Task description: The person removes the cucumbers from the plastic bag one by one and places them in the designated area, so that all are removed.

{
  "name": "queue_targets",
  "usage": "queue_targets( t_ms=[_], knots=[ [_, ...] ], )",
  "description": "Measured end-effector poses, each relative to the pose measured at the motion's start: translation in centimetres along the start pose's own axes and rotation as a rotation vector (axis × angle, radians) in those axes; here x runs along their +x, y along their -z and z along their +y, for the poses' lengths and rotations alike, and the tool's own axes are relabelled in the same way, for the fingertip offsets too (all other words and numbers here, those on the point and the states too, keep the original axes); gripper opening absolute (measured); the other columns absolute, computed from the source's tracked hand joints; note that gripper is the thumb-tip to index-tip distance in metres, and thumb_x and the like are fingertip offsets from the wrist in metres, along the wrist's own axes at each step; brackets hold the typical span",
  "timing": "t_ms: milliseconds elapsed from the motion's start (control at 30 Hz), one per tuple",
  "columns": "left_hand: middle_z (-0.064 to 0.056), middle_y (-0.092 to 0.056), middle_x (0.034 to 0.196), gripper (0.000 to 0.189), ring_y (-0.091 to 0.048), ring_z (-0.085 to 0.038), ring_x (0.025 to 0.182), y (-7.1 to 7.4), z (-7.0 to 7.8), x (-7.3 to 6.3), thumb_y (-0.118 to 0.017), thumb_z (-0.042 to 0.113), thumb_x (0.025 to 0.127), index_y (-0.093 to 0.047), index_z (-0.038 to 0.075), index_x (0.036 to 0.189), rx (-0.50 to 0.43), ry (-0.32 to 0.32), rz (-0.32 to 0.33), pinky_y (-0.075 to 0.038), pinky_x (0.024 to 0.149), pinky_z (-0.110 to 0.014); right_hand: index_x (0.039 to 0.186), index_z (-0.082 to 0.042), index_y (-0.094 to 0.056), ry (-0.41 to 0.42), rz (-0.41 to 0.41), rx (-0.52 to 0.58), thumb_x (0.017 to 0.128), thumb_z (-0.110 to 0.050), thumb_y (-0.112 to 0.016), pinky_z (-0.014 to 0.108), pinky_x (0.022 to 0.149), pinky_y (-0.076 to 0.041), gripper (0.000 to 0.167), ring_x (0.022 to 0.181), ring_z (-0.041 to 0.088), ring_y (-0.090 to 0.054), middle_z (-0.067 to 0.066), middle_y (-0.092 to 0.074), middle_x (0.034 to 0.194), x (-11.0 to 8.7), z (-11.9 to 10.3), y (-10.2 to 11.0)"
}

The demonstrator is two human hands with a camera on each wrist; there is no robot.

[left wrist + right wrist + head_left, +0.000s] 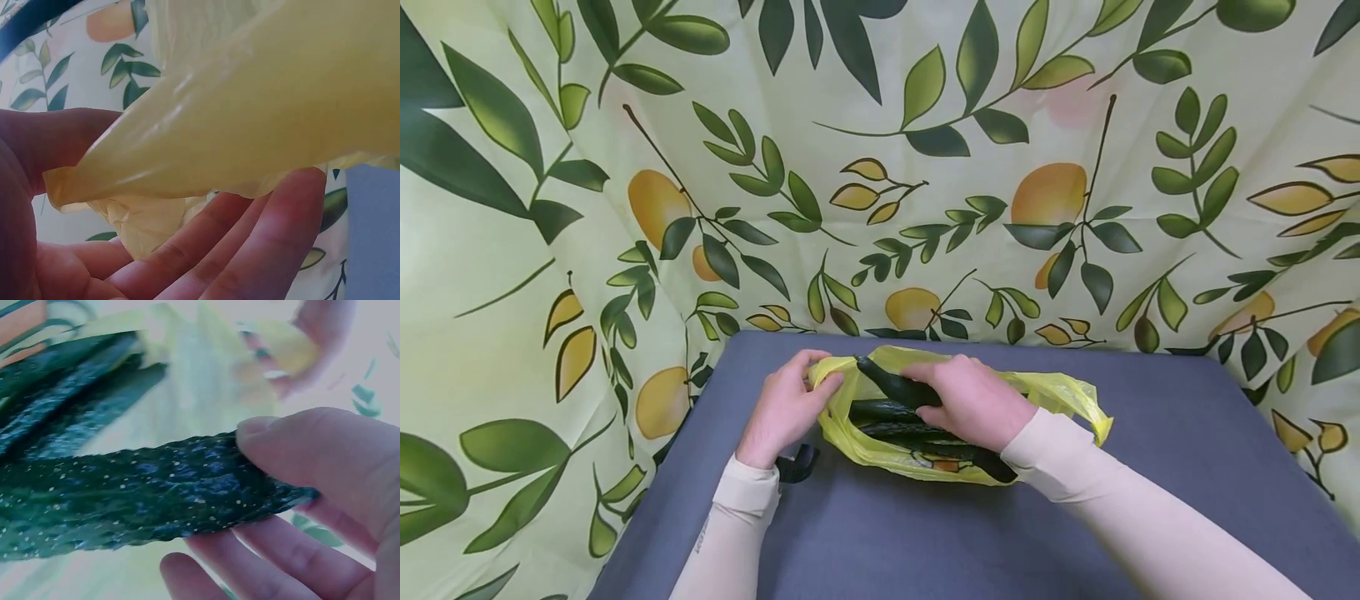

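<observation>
A yellow plastic bag [857,446] lies open on the table, with several dark green cucumbers [883,411] inside it. My left hand [784,407] pinches the bag's left rim between thumb and fingers; in the left wrist view, the thin bag film [237,119] stretches across that hand. Over the bag's opening, my right hand [973,402] grips one cucumber [891,383], its narrow end tilted up to the left. The right wrist view shows this bumpy cucumber [125,500] between thumb and fingers, and other cucumbers [75,406] lie behind it.
The table [865,542] has a blue-grey cover. A leaf-and-fruit patterned cloth [880,200] hangs behind it and along its sides. A small black object [797,463] shows beside my left wrist. The bag's handle loop [1093,412] spreads to the right.
</observation>
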State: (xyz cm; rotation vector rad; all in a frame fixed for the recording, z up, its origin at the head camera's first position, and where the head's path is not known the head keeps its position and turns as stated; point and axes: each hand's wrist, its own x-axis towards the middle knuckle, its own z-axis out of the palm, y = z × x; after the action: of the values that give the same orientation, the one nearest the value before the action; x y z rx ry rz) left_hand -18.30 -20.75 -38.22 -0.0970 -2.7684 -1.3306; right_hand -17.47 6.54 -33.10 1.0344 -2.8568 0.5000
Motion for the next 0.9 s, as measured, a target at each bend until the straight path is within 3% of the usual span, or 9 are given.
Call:
queue_targets(
  t_ms=[300,533,667,900],
  knots=[
    [-0.01,-0.074,0.106,0.046,-0.063,-0.016,0.074,-0.3,0.2,-0.2,-0.075,0.034,0.102,-0.065,0.011,0.141,0.027,-0.021,0.018,-0.052,0.063,-0.031,0.146,-0.012,-0.067,0.036,0.139,0.151,0.095,-0.016,-0.084,0.038,0.09,-0.063,0.054,0.109,0.015,-0.079,0.001,-0.081,0.121,-1.1,-1.0,3.7],
    [-0.01,-0.075,0.105,0.046,-0.062,-0.016,0.072,-0.8,0.4,-0.2,-0.074,0.035,0.102,-0.065,0.012,0.141,0.041,-0.028,0.027,-0.051,0.063,-0.031,0.151,-0.009,-0.063,-0.004,0.243,0.227,0.097,-0.017,-0.082,0.043,0.092,-0.065,0.057,0.11,0.025,-0.08,0.009,-0.076,0.137,-2.7,-0.9,7.2],
    [-0.01,-0.074,0.106,0.047,-0.062,-0.017,0.073,-1.1,0.5,-0.2,-0.075,0.035,0.102,-0.065,0.012,0.142,0.043,-0.025,0.02,-0.051,0.063,-0.031,0.15,-0.007,-0.064,-0.007,0.314,0.195,0.097,-0.016,-0.082,0.045,0.09,-0.065,0.056,0.109,0.027,-0.081,0.013,-0.074,0.139,-4.0,-0.6,9.6],
    [-0.011,-0.073,0.107,0.047,-0.062,-0.018,0.075,-1.2,0.5,-0.5,-0.074,0.036,0.102,-0.064,0.012,0.141,0.058,-0.021,0.012,-0.052,0.063,-0.03,0.15,-0.012,-0.064,-0.048,0.408,0.21,0.095,-0.015,-0.085,0.034,0.086,-0.065,0.059,0.109,0.027,-0.081,0.011,-0.076,0.135,-6.6,0.0,14.0]
  ],
)
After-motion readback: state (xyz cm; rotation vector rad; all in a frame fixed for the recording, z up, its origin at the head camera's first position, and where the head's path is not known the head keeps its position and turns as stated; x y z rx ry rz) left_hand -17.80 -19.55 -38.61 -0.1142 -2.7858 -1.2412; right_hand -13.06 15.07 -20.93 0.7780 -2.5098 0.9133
